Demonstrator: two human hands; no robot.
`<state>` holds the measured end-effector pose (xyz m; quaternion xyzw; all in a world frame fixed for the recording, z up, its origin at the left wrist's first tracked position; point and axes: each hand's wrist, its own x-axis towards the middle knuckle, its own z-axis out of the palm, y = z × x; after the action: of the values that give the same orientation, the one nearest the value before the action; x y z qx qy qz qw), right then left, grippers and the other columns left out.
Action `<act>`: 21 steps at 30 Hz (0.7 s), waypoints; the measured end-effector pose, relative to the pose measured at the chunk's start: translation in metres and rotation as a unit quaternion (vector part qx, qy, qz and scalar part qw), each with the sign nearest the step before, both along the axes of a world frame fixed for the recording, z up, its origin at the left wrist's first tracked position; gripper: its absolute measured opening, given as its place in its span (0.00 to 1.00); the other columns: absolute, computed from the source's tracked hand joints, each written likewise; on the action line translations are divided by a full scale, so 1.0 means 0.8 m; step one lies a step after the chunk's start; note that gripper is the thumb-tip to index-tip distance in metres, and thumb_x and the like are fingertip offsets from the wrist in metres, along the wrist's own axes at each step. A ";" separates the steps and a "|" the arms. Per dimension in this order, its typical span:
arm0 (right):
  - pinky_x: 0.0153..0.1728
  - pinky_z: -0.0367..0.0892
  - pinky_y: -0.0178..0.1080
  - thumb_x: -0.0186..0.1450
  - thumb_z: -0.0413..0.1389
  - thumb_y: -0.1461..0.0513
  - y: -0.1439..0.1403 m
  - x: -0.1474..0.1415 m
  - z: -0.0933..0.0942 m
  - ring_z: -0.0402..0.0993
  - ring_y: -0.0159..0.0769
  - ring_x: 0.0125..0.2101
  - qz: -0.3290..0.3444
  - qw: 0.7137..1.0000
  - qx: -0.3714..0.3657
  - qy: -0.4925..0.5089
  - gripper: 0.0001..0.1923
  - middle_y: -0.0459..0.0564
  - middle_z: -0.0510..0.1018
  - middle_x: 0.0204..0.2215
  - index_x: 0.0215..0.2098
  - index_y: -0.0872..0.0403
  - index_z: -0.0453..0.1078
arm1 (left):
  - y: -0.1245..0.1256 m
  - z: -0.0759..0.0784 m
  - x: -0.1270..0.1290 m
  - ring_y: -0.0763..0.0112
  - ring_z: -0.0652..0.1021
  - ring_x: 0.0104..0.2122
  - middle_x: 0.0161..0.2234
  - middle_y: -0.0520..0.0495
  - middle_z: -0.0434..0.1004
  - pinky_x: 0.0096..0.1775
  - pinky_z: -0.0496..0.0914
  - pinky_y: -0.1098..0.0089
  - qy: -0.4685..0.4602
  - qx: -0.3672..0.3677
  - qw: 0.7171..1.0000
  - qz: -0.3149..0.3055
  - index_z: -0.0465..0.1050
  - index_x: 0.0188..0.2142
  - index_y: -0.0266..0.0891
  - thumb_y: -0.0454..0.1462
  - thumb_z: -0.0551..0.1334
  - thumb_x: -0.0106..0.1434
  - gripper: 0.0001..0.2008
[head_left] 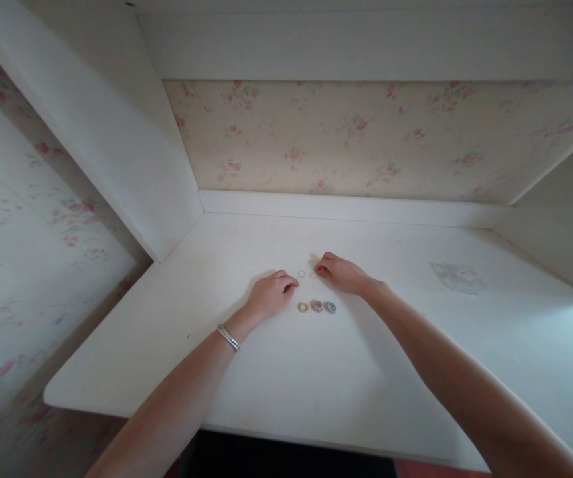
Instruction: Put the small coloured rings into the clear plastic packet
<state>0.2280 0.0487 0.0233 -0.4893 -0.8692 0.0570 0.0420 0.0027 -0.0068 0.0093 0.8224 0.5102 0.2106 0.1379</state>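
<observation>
Two thin rings lie side by side on the white desk (266, 372), a silver-coloured ring (301, 273) and a gold-coloured ring (311, 275). My right hand (340, 271) is closed in a pinch at the gold-coloured ring's right edge; whether the fingertips grip it or hold something else is hidden. To the left, my left hand (272, 293) has its fingers curled together, fingertips close to the desk; anything in them is too small to make out. Nearer me sit three small piles of rings: gold-coloured (303, 307), pinkish (317, 306) and silver-grey (330, 307).
A clear plastic bag (458, 277) lies flat on the desk at the right. White side panels (117, 133) and a low back ledge (346, 204) bound the desk. Behind is floral wallpaper (326, 139). A small dark mark (188, 336) shows left of my left wrist.
</observation>
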 end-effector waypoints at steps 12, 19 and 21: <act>0.33 0.63 0.35 0.69 0.41 0.62 -0.008 -0.010 0.015 0.71 0.36 0.35 0.025 0.989 0.048 -0.141 0.15 0.57 0.68 0.43 0.42 0.57 0.68 | 0.001 -0.002 0.000 0.71 0.75 0.39 0.42 0.52 0.75 0.46 0.67 0.71 0.004 0.007 1.000 -0.001 0.75 0.40 0.46 0.38 0.52 0.64 0.13; 0.34 0.62 0.33 0.71 0.37 0.59 -0.017 -0.004 0.015 0.71 0.33 0.35 -0.035 0.995 0.066 -0.062 0.18 0.53 0.69 0.43 0.42 0.55 0.67 | 0.000 0.000 0.000 0.72 0.75 0.39 0.42 0.53 0.75 0.45 0.67 0.72 0.005 0.001 1.000 -0.002 0.75 0.41 0.46 0.38 0.52 0.64 0.13; 0.34 0.62 0.33 0.70 0.38 0.58 -0.020 0.003 0.014 0.71 0.32 0.35 -0.035 0.997 0.060 -0.043 0.17 0.52 0.69 0.43 0.43 0.54 0.68 | 0.000 0.001 0.000 0.71 0.75 0.40 0.42 0.52 0.75 0.45 0.67 0.72 0.006 -0.004 1.000 0.000 0.75 0.41 0.46 0.38 0.51 0.64 0.13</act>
<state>0.2301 0.0328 0.0341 -0.5183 -0.8542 -0.0178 0.0363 0.0030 -0.0069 0.0102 0.8233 0.5114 0.2037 0.1384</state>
